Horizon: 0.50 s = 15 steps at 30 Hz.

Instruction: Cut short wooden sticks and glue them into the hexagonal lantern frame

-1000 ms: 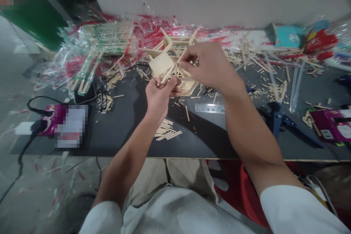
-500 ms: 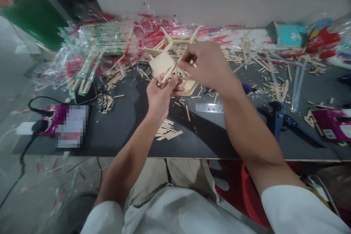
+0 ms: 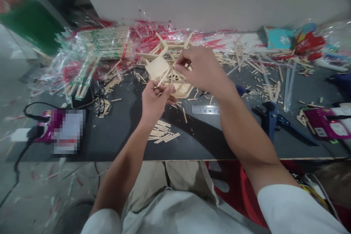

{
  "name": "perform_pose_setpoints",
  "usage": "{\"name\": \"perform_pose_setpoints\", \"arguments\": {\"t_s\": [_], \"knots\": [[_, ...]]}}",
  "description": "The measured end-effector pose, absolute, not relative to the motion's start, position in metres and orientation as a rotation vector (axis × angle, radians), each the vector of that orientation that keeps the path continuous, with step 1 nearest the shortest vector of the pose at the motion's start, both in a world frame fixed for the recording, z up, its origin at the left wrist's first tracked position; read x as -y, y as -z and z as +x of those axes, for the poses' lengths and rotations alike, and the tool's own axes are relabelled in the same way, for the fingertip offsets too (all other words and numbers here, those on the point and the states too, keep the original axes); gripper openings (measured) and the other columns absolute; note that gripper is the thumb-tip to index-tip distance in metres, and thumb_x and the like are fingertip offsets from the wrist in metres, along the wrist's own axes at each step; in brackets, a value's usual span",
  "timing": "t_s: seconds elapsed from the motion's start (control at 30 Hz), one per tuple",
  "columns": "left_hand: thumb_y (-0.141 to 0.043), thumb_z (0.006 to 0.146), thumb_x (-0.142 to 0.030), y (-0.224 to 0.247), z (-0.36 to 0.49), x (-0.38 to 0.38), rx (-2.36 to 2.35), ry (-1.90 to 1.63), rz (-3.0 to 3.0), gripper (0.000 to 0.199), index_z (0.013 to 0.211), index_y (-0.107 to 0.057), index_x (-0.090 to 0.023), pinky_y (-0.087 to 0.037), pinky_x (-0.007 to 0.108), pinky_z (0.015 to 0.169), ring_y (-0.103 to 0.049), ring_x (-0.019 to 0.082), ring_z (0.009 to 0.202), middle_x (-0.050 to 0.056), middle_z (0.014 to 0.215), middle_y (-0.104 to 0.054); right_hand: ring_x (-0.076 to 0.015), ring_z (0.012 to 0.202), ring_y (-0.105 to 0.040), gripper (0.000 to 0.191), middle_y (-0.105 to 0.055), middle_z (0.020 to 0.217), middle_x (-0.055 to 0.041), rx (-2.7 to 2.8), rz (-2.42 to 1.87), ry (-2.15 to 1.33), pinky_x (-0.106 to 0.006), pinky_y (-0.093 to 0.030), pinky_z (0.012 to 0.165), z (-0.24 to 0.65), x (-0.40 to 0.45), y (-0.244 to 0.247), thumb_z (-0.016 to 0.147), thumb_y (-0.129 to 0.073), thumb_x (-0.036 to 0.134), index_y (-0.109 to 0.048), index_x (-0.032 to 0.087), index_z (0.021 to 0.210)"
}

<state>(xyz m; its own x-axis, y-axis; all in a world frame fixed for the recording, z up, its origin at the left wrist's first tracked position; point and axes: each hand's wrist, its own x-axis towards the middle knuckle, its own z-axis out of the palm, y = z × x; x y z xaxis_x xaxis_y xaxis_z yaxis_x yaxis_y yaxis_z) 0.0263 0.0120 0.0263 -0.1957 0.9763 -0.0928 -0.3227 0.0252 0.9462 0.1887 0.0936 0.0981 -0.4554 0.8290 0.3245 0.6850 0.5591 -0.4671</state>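
A pale wooden stick structure (image 3: 184, 89) with slatted panels and upright pieces stands at the middle of the dark table. My left hand (image 3: 157, 98) is at its near left side, thumb and fingers closed on a thin wooden stick (image 3: 164, 76). Over the structure's right part, my right hand (image 3: 196, 66) has thumb and forefinger pinched near the stick's upper end; what they hold is too small to make out. Short cut sticks (image 3: 161, 131) lie in a loose pile below my left hand.
Wrapped chopsticks (image 3: 106, 42) and crumpled plastic lie at the back left. A phone (image 3: 68, 131) and a purple power strip (image 3: 49, 126) are at the left. Blue cutters (image 3: 270, 117), a clear ruler (image 3: 205, 109) and another purple strip (image 3: 320, 122) lie right, among scattered stick pieces.
The whole view has shifted slightly, with the table's things appearing further left and a little lower. Both hands keep nearly the same pose at the structure.
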Motion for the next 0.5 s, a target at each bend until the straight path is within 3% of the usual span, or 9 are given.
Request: {"name": "perform_pose_setpoints", "arguments": {"t_s": [0.23,0.5], "knots": [[-0.099,0.078,-0.027,-0.0279,0.0273,-0.0125,-1.156,-1.435,0.762,0.053,0.091,-0.048,-0.025,-0.061,0.022,0.049,-0.077,0.018,0.058,0.001,0.074,-0.076,-0.0339,0.099,-0.074,0.016,-0.08,0.098,-0.0091,2.275,-1.196,-0.393,-0.054,-0.059,0.093,0.1868,-0.0914,-0.0983,0.098,-0.072,0.043,-0.078,0.031,0.09],[-0.102,0.075,-0.035,-0.0249,0.0258,-0.0131,-1.151,-1.421,0.782,0.058,0.089,-0.047,-0.024,-0.059,0.022,0.048,-0.075,0.016,0.055,0.0,0.074,-0.075,-0.0352,0.098,-0.073,0.02,-0.08,0.095,-0.0094,2.262,-1.175,-0.406,-0.055,-0.058,0.092,0.1867,-0.0957,-0.092,0.095,-0.076,0.05,-0.079,0.031,0.095]]}}
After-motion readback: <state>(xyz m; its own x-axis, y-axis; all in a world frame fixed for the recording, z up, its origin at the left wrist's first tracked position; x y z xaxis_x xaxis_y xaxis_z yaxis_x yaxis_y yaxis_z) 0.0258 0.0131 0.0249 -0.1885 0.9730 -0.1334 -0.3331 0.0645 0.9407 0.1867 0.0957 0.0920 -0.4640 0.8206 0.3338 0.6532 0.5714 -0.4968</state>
